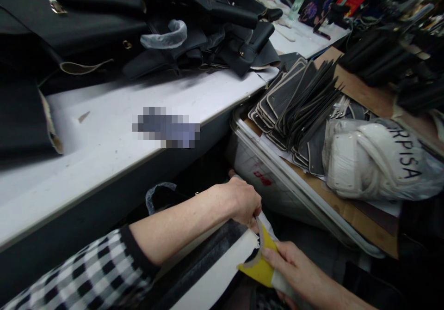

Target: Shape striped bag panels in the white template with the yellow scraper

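Observation:
Low in front of me, below the table edge, is a black bag-like piece (201,259) with a broad white strip (218,268) along it. At its end is a curved yellow piece (258,273) with a grey edge. My right hand (291,264) is closed on this yellow piece, thumb on top and fingers underneath. My left hand (244,201), reaching from a checkered sleeve, has its fingers curled down at the upper end of the same piece. What those fingers hold is hidden beneath them.
Black bags (208,14) with metal fittings lie on the white table (114,102) to the left; a blurred patch covers something near its edge. At right, a plastic bin (277,185) bears stacked black panels (298,102) and a plastic bag of white straps (374,157).

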Tool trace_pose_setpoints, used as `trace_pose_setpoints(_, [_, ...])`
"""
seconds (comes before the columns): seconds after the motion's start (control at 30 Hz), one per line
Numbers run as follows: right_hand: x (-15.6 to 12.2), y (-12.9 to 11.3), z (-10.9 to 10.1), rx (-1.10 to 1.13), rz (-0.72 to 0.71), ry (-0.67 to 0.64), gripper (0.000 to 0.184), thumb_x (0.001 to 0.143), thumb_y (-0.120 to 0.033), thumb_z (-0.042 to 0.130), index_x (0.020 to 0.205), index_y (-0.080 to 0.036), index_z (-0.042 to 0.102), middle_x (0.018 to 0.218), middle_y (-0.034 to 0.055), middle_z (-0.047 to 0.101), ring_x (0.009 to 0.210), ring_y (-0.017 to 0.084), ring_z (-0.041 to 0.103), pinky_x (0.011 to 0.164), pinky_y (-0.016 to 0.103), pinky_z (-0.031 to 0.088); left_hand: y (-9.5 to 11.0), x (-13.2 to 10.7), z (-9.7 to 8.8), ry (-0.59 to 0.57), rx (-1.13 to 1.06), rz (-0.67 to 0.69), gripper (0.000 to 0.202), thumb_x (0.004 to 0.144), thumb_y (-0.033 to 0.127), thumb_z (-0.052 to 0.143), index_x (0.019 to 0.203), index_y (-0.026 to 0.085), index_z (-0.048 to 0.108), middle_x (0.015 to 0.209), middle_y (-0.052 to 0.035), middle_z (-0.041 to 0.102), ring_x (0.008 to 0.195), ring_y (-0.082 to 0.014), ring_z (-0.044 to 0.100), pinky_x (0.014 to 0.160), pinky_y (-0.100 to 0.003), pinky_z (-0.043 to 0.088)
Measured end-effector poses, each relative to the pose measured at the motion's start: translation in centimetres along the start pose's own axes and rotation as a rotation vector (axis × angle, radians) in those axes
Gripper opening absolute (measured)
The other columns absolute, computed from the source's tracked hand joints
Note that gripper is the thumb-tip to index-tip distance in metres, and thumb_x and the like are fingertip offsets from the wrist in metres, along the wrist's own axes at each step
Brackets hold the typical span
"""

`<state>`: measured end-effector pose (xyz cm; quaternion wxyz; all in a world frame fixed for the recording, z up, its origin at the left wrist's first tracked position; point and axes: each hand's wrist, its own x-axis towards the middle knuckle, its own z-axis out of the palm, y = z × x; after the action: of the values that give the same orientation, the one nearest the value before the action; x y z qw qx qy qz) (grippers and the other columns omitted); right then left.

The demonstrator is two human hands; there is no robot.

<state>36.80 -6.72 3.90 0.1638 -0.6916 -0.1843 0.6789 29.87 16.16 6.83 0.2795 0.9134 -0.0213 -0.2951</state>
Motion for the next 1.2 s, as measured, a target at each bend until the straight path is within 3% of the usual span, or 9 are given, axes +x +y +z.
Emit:
trace_pose_setpoints(0.33, [1.2,-1.2,1.2,0.078,0.013,-0.040,0.069,0.082,-0.080,0.042,0.093,-0.014,0.055,0.052,0.0012,0.061,0.034,0.011,0.052,0.030,0.015,0.035,-0.6,-0.3,0.3,0.027,-0.009,0.013,0.042,0.079,0.060,0.065,0.109,0.032,0.072,0.106,-0.0022,0.074,0.099,-0.0265,0.067,0.078,-0.035,0.051])
trace_pose_setpoints(0.43, [1.3,-1.3,2.1,0.105,0.062,-0.041,0.074,0.080,-0.084,0.037,0.073,-0.013,0.057,0.045,0.0034,0.057,0.032,0.012,0.051,0.029,0.016,0.035,-1.0,-0.9,0.5,0.049,-0.094,0.005,0.052,0.079,0.064,0.062,0.118,0.031,0.068,0.113,-0.0025,0.073,0.106,-0.0279,0.065,0.084,-0.036,0.051])
trace_pose_setpoints(0.5, [1.3,-1.0,3.0,0.130,0.094,-0.004,0.076,0.081,-0.085,0.033,0.064,-0.014,0.055,0.042,0.0045,0.055,0.031,0.011,0.049,0.028,0.017,0.034,-1.4,-1.8,0.7,0.110,-0.209,-0.021,0.061,0.080,0.067,0.059,0.128,0.029,0.061,0.120,-0.0024,0.070,0.111,-0.0280,0.063,0.089,-0.036,0.049])
trace_pose_setpoints(0.63, [1.3,-0.7,4.9,0.234,0.087,0.057,0.074,0.082,-0.084,0.033,0.061,-0.016,0.054,0.040,0.0043,0.052,0.030,0.011,0.047,0.029,0.017,0.034,-2.2,-4.5,2.0,0.345,-0.402,-0.097,0.065,0.088,0.063,0.052,0.140,0.023,0.047,0.130,-0.0067,0.064,0.115,-0.0255,0.062,0.092,-0.032,0.048])
trace_pose_setpoints(0.8, [0.6,-1.3,6.1,0.378,0.047,0.012,0.071,0.087,-0.080,0.028,0.061,-0.017,0.050,0.039,0.0030,0.050,0.028,0.011,0.046,0.029,0.018,0.037,-2.2,-7.4,4.9,0.515,-0.531,-0.181,0.058,0.094,0.054,0.044,0.140,0.017,0.048,0.131,-0.0091,0.063,0.116,-0.0237,0.061,0.098,-0.032,0.047])
trace_pose_setpoints(1.03, [-0.1,-0.9,6.9,0.419,0.030,-0.040,0.069,0.091,-0.075,0.026,0.063,-0.018,0.050,0.038,0.0018,0.048,0.028,0.013,0.046,0.028,0.019,0.034,-0.7,-7.1,7.9,0.645,-0.616,-0.302,0.053,0.097,0.045,0.038,0.135,0.012,0.054,0.136,-0.0125,0.059,0.122,-0.0256,0.056,0.104,-0.033,0.042])
trace_pose_setpoints(1.1, [-0.2,0.1,7.3,0.391,0.005,-0.061,0.073,0.084,-0.083,0.030,0.063,-0.017,0.053,0.039,0.0021,0.048,0.028,0.012,0.044,0.029,0.019,0.032,-0.5,-6.8,8.4,0.669,-0.626,-0.323,0.051,0.097,0.045,0.038,0.132,0.013,0.057,0.132,-0.0117,0.062,0.119,-0.0264,0.058,0.101,-0.034,0.043])
trace_pose_setpoints(1.2, [-0.9,1.9,7.2,0.253,-0.148,-0.031,0.081,0.070,-0.093,0.037,0.062,-0.015,0.057,0.041,0.0037,0.050,0.033,0.011,0.045,0.034,0.020,0.033,-0.6,-6.6,9.0,0.696,-0.649,-0.341,0.049,0.096,0.047,0.039,0.128,0.016,0.061,0.127,-0.0095,0.065,0.114,-0.0265,0.061,0.096,-0.033,0.045])
